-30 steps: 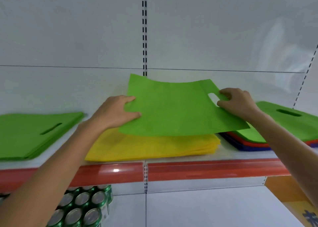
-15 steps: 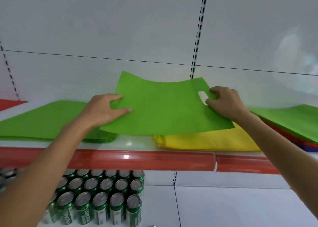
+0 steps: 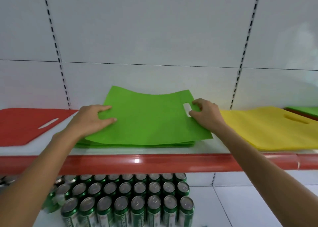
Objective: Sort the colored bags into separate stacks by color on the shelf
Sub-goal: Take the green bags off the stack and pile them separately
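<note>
Head view of 1 shelf [image 3: 154,163] with a red front rim, crossing the frame below centre. At centre frame, a green bag [image 3: 148,118] sits over a green stack [image 3: 137,144] of like bags; its far edge sags in the middle, and its right corner overhangs the stack. Whether the near edge touches the stack cannot be told.

The left hand [image 3: 91,120] grips the bag's left edge, thumb and forefinger lying on top and the other fingers hidden. The right hand [image 3: 204,113] pinches the right edge with curled fingers beside the handle cut-out [image 3: 187,109].

At left of frame, a red bag [image 3: 22,125] lies flat on the shelf, apart from the green stack. At right of frame lies a yellow stack [image 3: 268,128]. Beyond it, at the far right edge, a green bag tops a further pile [image 3: 306,111], mostly cut off.

Rows of green cans [image 3: 129,197] stand upright on the level below, lower centre of frame.
</note>
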The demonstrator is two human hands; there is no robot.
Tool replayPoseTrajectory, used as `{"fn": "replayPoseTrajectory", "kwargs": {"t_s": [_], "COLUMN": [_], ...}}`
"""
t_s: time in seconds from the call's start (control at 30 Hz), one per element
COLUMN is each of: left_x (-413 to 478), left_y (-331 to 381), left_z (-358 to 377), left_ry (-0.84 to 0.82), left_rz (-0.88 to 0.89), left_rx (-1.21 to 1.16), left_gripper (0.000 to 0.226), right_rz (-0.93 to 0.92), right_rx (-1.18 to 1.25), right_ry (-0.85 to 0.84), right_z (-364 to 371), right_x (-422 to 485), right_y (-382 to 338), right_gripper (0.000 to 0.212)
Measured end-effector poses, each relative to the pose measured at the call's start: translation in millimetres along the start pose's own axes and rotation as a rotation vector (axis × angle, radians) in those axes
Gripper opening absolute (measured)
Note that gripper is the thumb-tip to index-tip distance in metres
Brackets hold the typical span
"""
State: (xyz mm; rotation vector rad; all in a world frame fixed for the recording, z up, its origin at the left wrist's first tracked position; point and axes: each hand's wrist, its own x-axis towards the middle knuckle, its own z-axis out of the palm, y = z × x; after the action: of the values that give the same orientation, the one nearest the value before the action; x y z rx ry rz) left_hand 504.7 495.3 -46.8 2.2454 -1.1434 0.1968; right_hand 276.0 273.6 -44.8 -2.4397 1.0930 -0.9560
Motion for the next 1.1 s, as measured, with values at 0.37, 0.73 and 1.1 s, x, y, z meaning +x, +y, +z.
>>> {"fn": "replayPoseTrajectory", "kwargs": {"t_s": [0.37, 0.73, 1.1], "left_x": [9, 11, 0], "left_y": [-61, -70, -57], "left_z": [8, 12, -9], "left_ry": [-0.052, -0.081, 0.134], "left_rz": [-0.05, -0.105, -0.03], "left_rx": [-0.093, -0.13, -0.086], "left_gripper": [0.057, 0.058, 0.034], "right_rz": [0.105, 0.131, 0.12], "right_rx": [0.051, 0.105, 0.246], "right_ry": [-0.073, -0.068, 0.07], "right_z": [43, 42, 42], "right_x": [-13, -21, -24], "right_y": [-21, -18, -24], "right_gripper": [0.041, 0.037, 0.028]}}
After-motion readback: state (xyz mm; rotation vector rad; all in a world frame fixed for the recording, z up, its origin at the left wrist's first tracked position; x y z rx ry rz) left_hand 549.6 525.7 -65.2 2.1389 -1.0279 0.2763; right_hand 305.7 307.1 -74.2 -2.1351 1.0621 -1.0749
